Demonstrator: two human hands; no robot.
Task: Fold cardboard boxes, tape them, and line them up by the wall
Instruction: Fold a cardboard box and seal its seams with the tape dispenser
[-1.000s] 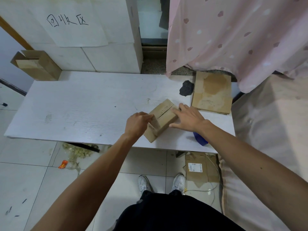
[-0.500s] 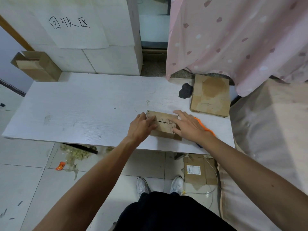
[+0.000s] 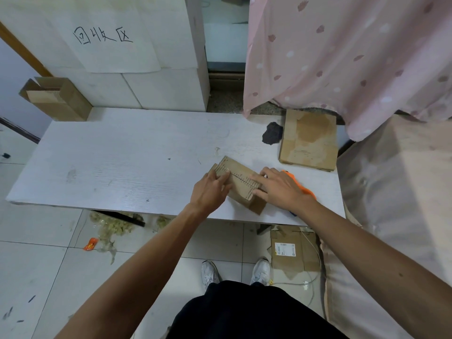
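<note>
A small brown cardboard box (image 3: 241, 181) lies near the front edge of the white table (image 3: 117, 162), its two top flaps meeting along a seam. My left hand (image 3: 211, 190) rests on the box's left end with fingers laid over the flap. My right hand (image 3: 276, 188) presses flat on the right flap, fingers straight. An orange tape dispenser (image 3: 299, 185) sits just behind my right hand, mostly hidden. A stack of flat cardboard (image 3: 309, 140) lies at the table's back right.
An open folded box (image 3: 57, 99) stands against the wall at the table's far left corner. A dark lump (image 3: 272, 133) lies beside the flat cardboard. A pink curtain (image 3: 342, 57) hangs at the right. Cardboard (image 3: 292, 253) and litter lie on the floor.
The box has turned from a diagonal stance to lying with its flaps up and has shifted slightly. Both hands moved onto the top flaps and hold them down.
</note>
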